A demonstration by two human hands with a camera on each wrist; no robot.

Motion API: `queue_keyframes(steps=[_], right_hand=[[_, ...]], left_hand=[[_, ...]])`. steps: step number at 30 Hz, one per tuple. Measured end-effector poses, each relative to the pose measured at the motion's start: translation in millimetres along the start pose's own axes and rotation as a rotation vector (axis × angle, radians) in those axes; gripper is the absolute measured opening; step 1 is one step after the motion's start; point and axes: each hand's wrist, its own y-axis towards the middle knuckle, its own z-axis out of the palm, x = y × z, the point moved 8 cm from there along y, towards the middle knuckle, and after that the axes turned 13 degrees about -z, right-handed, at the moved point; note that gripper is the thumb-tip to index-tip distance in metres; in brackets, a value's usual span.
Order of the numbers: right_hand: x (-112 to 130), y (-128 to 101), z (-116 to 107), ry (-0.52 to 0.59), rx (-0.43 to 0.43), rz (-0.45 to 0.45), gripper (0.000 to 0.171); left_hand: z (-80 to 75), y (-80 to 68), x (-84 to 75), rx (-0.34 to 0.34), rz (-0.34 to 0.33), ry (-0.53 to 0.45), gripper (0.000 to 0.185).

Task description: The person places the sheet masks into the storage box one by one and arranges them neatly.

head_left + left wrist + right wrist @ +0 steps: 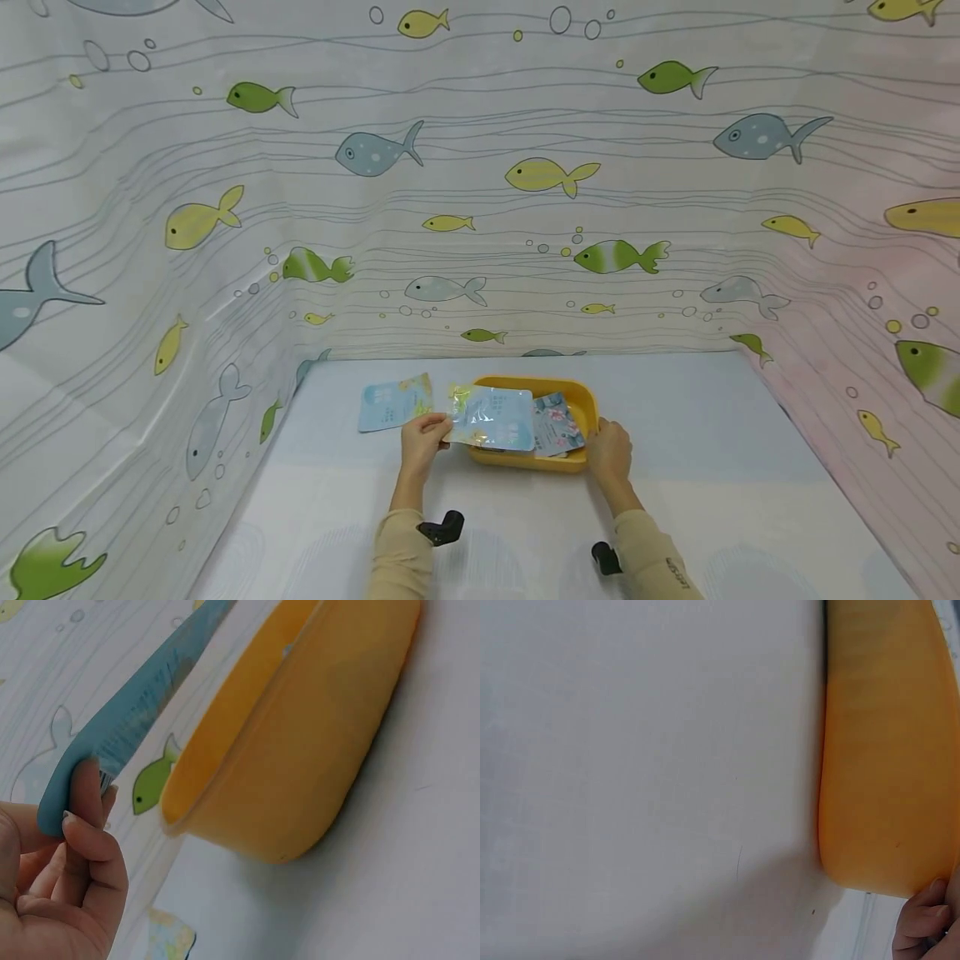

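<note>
Left hand (422, 442) pinches a blue packet (491, 419) above the yellow tub (586, 398); right hand (610, 452) grips its rim.

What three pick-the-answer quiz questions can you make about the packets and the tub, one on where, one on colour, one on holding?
1. Where does the loose packet lie?
A. on the table, left of the tub
B. in the tub
C. under the tub

2. What colour is the tub?
A. red
B. yellow
C. green

3. What does the left hand do?
A. lies flat
B. makes an empty fist
C. pinches a packet

Answers: 1 A, it lies flat beside the tub; 2 B, every view shows yellow; 3 C, the fingers clasp the packet's edge, while the right hand rests at the tub's side.
</note>
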Motion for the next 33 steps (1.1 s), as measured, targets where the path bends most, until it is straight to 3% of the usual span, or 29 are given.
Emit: queue_keyframes(steps=[13,17,25,33], right_hand=[[-1,0,0,-0.017,-0.011,-0.015,0.021],[-2,0,1,-0.018,-0.017,-0.021,0.018],[-1,0,-1,-0.022,-0.031,-0.026,0.015],[0,0,-2,-0.028,-0.019,-0.023,0.015]], left_hand=[[39.2,13.1,4.2,-0.028,0.043,0.127,0.016],[48.7,13.5,3.2,-0.052,0.081,0.201,0.014],[64.6,10.7,-6.4,-0.095,0.227,0.365,0.01],[74.7,12.0,-5.7,-0.09,0.258,0.445,0.008]])
